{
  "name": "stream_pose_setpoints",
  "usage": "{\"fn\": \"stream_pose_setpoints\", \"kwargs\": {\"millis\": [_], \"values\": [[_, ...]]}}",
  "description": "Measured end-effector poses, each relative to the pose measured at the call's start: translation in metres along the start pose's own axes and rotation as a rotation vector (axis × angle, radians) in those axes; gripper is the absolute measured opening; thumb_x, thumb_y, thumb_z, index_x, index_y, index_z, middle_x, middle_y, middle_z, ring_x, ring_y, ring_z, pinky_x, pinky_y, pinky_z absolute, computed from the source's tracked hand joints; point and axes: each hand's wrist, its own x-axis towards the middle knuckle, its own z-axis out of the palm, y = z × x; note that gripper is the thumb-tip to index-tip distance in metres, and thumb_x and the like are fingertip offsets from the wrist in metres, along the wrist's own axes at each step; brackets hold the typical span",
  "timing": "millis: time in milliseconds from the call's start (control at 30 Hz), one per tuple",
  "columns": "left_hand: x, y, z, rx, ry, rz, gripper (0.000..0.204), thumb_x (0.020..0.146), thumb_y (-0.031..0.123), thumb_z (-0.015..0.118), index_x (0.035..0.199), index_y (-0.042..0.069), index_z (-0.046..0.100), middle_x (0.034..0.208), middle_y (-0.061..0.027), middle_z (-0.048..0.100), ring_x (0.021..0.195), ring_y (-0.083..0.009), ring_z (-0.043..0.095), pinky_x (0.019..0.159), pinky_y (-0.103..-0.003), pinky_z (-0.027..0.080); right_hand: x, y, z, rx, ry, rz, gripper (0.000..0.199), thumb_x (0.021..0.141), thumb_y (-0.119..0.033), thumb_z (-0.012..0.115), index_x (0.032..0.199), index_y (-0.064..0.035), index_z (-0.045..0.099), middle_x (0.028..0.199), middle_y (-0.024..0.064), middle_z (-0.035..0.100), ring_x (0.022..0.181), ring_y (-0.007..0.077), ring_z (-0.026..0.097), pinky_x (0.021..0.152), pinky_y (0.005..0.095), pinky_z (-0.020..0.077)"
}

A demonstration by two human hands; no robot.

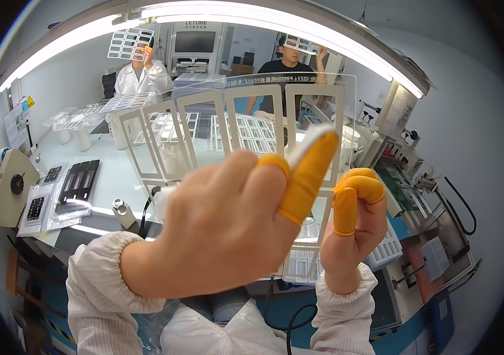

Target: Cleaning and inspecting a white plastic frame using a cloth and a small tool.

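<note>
In front of me stands a tilted clear panel [315,92] printed with several pale rectangular frames. My right hand [355,222] pinches its right edge between thumb and fingers in orange finger cots. Stretched across the panel's face, my left hand [228,219] has its fingers bent and one orange-covered finger pointing up and right. Along that finger shows a white piece [310,142] that looks like folded cloth, held against the panel. The hand hides much of the panel's lower middle, and its thumb is out of sight.
Behind the panel, a white table [107,151] bears framed sheets [243,133] and a stack of panels [196,83]. Black strips [78,184] and a small metal bottle [123,212] lie at left. Two people opposite hold up similar panels. A lamp [204,10] arches overhead; machinery [406,177] stands right.
</note>
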Motion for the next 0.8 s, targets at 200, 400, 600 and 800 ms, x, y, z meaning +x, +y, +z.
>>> {"fn": "stream_pose_setpoints", "kwargs": {"millis": [200,400,600,800], "values": [[0.002,0.007,-0.004,-0.030,0.001,0.029,0.044,0.055,0.000,0.065,0.099,-0.004,0.058,0.059,-0.0003,0.034,0.046,-0.0093,0.038,0.032,-0.020,0.031,-0.002,-0.003,-0.002,-0.023,-0.010,0.021,0.014,0.081,-0.011,0.056,0.088,-0.0008,0.049,0.086,0.0051,0.050,0.078,0.0097,0.046,0.076,0.0228,0.0350],[-0.003,0.017,-0.004,-0.072,-0.025,0.016,0.043,0.052,0.000,0.065,0.093,-0.008,0.059,0.057,-0.0014,0.034,0.045,-0.0093,0.037,0.032,-0.019,0.031,-0.004,-0.001,-0.004,-0.026,-0.050,0.018,0.012,0.081,-0.010,0.055,0.086,-0.0013,0.049,0.086,0.0057,0.049,0.076,0.0108,0.045,0.075,0.0232,0.0347],[-0.014,0.028,-0.005,-0.176,-0.114,-0.042,0.041,0.052,0.001,0.065,0.091,-0.010,0.058,0.058,-0.0025,0.035,0.046,-0.0102,0.039,0.031,-0.019,0.030,-0.004,0.001,-0.004,-0.089,-0.044,-0.033,0.012,0.081,-0.009,0.055,0.085,-0.0012,0.048,0.084,0.0057,0.048,0.074,0.0107,0.044,0.072,0.0227,0.0337],[-0.003,0.022,-0.003,-0.119,-0.011,-0.013,0.025,0.056,0.000,0.068,0.078,-0.009,0.059,0.054,-0.0019,0.034,0.041,-0.0095,0.037,0.031,-0.019,0.029,-0.006,0.002,-0.004,-0.167,-0.029,-0.090,0.010,0.081,-0.009,0.055,0.084,-0.0018,0.048,0.083,0.0051,0.047,0.071,0.0098,0.042,0.070,0.0218,0.0324]]}}
